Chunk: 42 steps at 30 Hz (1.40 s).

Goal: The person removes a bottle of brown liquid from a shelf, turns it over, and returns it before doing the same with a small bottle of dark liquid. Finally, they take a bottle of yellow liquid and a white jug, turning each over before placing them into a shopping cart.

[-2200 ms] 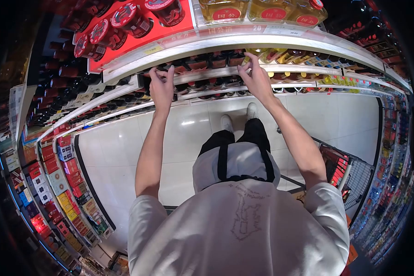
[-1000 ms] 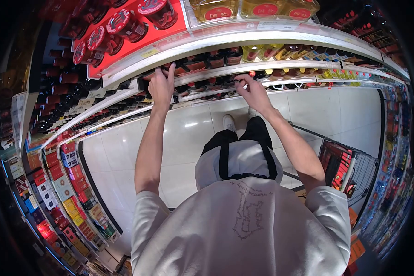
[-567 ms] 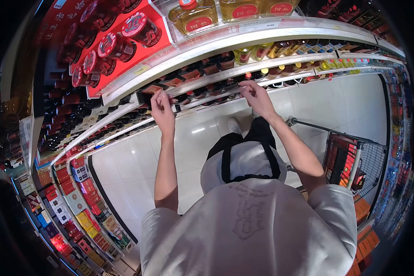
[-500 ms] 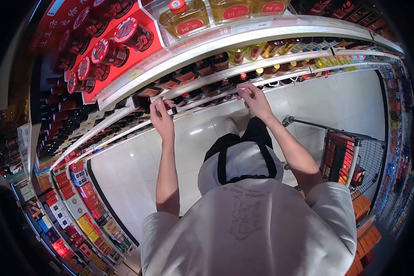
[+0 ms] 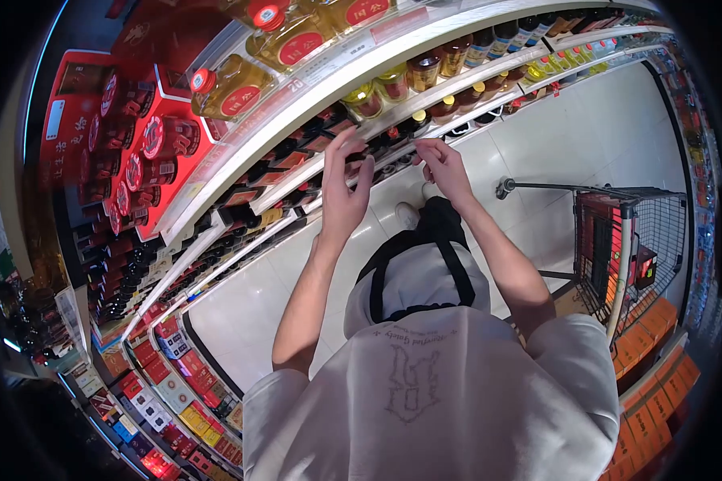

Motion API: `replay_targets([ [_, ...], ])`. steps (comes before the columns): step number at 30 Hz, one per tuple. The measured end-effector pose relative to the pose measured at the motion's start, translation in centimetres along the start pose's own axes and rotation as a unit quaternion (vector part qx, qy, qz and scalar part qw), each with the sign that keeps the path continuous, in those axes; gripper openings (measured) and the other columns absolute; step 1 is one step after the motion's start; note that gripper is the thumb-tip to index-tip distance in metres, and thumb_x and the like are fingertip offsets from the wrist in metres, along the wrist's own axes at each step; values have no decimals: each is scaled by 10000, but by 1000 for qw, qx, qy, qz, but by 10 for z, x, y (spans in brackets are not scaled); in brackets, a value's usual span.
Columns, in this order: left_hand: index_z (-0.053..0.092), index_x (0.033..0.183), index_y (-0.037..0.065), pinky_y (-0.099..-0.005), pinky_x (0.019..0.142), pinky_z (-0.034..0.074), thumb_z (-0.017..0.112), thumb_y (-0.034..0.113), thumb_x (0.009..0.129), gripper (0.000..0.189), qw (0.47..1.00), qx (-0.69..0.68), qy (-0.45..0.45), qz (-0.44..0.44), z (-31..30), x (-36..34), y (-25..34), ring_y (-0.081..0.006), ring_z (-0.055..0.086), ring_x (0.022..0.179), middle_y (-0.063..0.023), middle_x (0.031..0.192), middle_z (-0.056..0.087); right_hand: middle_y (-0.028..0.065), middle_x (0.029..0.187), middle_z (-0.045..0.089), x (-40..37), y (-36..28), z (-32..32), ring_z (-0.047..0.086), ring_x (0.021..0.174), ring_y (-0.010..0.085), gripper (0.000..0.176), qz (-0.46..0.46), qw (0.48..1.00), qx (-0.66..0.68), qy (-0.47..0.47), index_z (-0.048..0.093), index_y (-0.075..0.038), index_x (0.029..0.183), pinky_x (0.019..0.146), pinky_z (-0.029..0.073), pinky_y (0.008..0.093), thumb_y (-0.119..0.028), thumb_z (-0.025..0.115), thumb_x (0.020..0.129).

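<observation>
My left hand (image 5: pixel 347 186) is raised in front of the lower shelves, thumb and fingers apart, with nothing visible held. To its right, my right hand (image 5: pixel 447 172) has its fingers curled in and pinched; whether anything is between them is too small to make out. Both hands are near the shelf edge (image 5: pixel 425 98). Beyond them stand yellow-green bottles (image 5: pixel 392 83) and dark bottles with yellow caps (image 5: pixel 444 108). On the upper shelf are large amber bottles (image 5: pixel 237 88) with red labels.
A wire shopping cart (image 5: pixel 658 232) stands on the tiled floor at the right, with orange boxes (image 5: pixel 646 433) below it. Red-lidded jars (image 5: pixel 168 136) sit on a red display at the upper left. Colourful packages (image 5: pixel 192 417) line lower-left shelves.
The view has shifted along the shelves. My left hand has moved right and up, closer to my right hand, and its fingers have spread. My right hand stays curled.
</observation>
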<state>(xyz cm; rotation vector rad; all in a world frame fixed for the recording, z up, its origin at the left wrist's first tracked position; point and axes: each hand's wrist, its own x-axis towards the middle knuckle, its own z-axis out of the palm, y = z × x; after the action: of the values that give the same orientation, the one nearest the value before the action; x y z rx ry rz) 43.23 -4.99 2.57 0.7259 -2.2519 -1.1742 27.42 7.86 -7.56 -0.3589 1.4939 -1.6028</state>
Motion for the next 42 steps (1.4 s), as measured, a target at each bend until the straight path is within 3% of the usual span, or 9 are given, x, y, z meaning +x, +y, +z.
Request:
replay_targets([
  [3,414,1441,37,-301,909,510,599,58,996,482,999,-36,10,9,21,35,4,-156,639,999,-109,1170,656,10,805,671,1,-16,-9,498,560,46,239,17,999,23,18,656,-32,1166,503,386,197,-210,595,1020],
  [11,496,1235,-63,-336,785,501,647,221,966,420,994,4,42,-98,57,96,8,-180,615,865,-164,1046,686,21,803,701,25,-27,-40,523,545,47,232,10,1000,11,9,665,-26,1142,499,403,203,-206,595,1014],
  [18,467,1276,-75,-324,692,529,657,233,960,481,990,46,4,-132,76,131,-6,-166,662,721,-146,889,731,37,790,698,40,-22,-50,523,547,56,212,-50,998,-14,-33,663,-22,1122,515,427,220,-186,579,1018],
  [20,638,971,-100,-365,635,502,644,210,926,313,991,22,51,-124,85,138,-8,-195,615,607,-121,686,677,39,789,697,42,-19,-53,521,550,57,210,-65,997,-13,-43,661,-19,1118,519,430,224,-184,580,1017],
  [24,631,1019,-96,-363,647,511,637,186,935,294,977,20,56,-203,89,152,-6,-187,651,630,-120,709,679,45,794,698,45,-22,-58,522,560,58,205,-51,996,-18,-65,660,-14,1115,527,437,231,-176,584,1014],
  [26,488,1252,-42,-295,561,525,651,249,961,442,985,-25,17,-169,87,157,-15,-155,694,682,-148,868,736,48,800,701,50,-16,-59,525,563,57,203,-57,996,-18,-70,660,-12,1111,529,439,234,-172,585,1012],
  [29,511,1261,-49,-282,529,521,672,254,961,455,964,-33,3,-265,87,165,0,-163,700,642,-147,889,726,50,815,708,64,-14,-58,534,561,63,228,-22,996,-27,-76,659,-8,1103,533,450,236,-196,573,1008],
  [35,578,1227,-66,-272,520,537,713,242,952,434,969,-85,64,-224,95,169,-1,-158,670,578,-138,1024,675,93,1039,726,103,-22,-44,599,661,111,328,163,974,72,-138,608,-9,1212,605,527,260,-259,536,1011],
  [42,590,1237,-32,-273,499,493,720,216,950,400,978,-82,75,-176,91,163,-9,-143,667,604,-111,986,691,145,1266,668,138,-14,-19,682,917,196,415,220,932,271,-94,448,-24,1389,794,591,332,-290,426,1071],
])
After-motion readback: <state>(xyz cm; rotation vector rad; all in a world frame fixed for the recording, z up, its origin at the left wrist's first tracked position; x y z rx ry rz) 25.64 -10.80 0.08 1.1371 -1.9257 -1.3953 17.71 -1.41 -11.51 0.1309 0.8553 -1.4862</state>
